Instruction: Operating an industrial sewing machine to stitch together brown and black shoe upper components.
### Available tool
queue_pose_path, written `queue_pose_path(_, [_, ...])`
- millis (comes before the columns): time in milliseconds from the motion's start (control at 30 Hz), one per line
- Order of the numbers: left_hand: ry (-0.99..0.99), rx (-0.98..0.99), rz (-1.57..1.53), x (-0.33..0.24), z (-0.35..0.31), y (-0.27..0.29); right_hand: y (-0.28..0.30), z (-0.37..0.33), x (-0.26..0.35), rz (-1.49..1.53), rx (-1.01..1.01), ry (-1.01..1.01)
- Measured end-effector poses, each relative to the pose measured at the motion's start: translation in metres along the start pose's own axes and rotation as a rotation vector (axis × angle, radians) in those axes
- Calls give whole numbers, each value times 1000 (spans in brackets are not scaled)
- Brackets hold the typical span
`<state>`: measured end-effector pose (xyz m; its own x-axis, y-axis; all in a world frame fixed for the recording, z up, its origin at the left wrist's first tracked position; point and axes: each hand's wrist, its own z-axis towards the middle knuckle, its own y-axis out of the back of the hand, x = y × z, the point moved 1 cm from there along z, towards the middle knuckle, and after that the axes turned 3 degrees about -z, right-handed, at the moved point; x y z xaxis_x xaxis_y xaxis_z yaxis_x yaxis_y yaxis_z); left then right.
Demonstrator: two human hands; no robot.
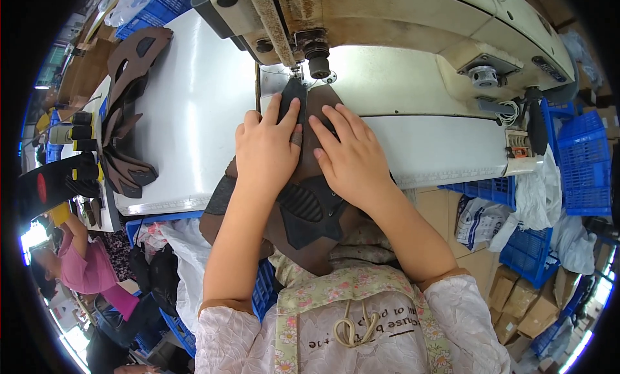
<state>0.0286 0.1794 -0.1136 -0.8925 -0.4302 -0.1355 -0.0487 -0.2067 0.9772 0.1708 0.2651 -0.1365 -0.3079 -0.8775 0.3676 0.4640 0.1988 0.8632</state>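
A brown shoe-upper piece with black overlays (311, 209) lies from my lap up over the table edge to the sewing machine (387, 19). Its narrow black tip reaches the presser foot (295, 72). My left hand (268, 147) rests on the black strip, fingers stretched toward the foot, a ring on one finger. Beside it, my right hand (352, 151) lies with spread fingers on the brown part. Both hands press down from above, and neither grips anything that I can see. The needle point is too small to make out.
A pile of brown cut pieces (126, 116) lies on the white table (194, 116) at the left. Thread spools (81, 134) stand beyond it. Blue crates (584, 158) and cartons (523, 300) are at the right. A person in pink (90, 261) sits at the far left.
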Motion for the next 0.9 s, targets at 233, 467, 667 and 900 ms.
queue_pose_path(233, [7, -4, 5, 1, 2, 1, -1, 8, -3, 23, -2, 30])
queue_pose_path(467, [-26, -115, -9, 12, 12, -12, -7, 24, -14, 12, -11, 101])
queue_pose_path(667, [1, -123, -43, 13, 18, -15, -9, 32, -22, 11, 15, 108])
queue_pose_path(900, [-4, -148, -54, 16, 21, -18, -11, 37, -25, 9, 23, 118])
